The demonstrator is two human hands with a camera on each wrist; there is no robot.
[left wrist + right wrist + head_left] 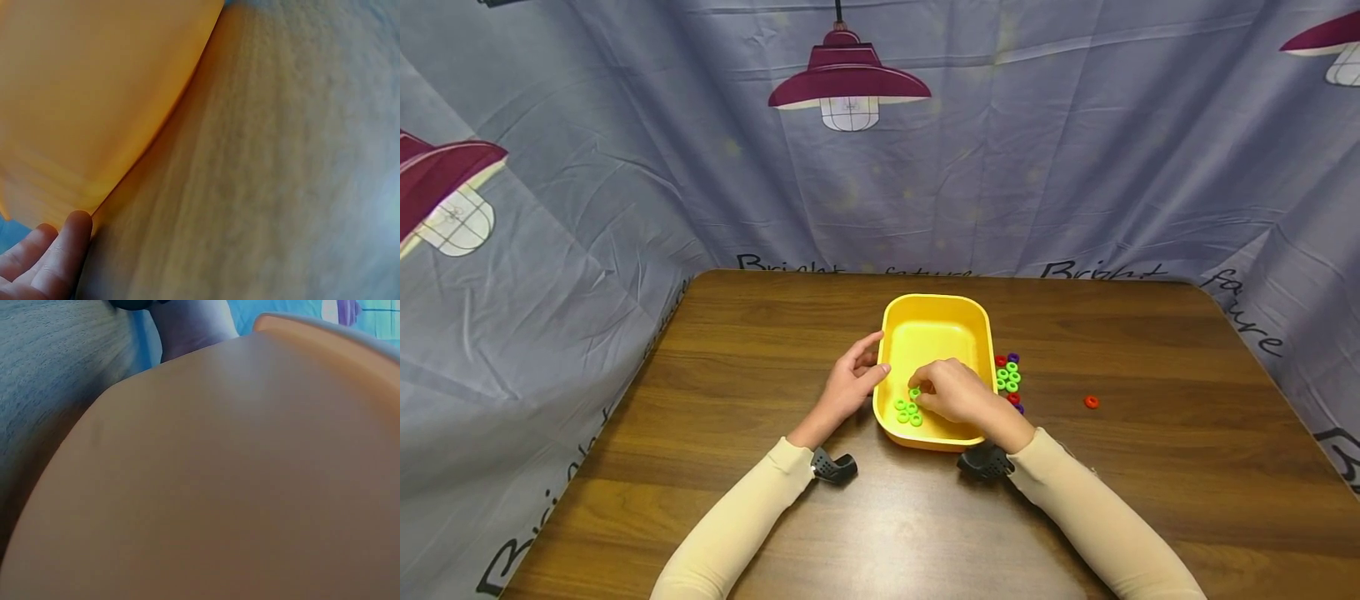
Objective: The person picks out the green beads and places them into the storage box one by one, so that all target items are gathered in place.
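Note:
A yellow plastic tray [936, 308] stands on the table. My left hand [850, 385] holds its left side, thumb over the rim and fingers along the outer wall. In the left wrist view, fingertips [76, 228] rest against the tray's outer wall [106, 94]. My right hand [955, 392] reaches into the tray over the near right rim, pinching a small green ring [914, 393] between thumb and index finger. Right beside it, several green rings [903, 417] lie together on the tray floor. The tray's wall [219, 475] fills most of the right wrist view, hiding the fingers.
Against the tray's right side lies a cluster of green rings [1012, 377], with red rings [1013, 398] and purple rings [1013, 357] among them. A lone orange-red ring [1092, 402] sits farther right on the wooden table [1150, 467]. A printed curtain [1000, 167] hangs behind.

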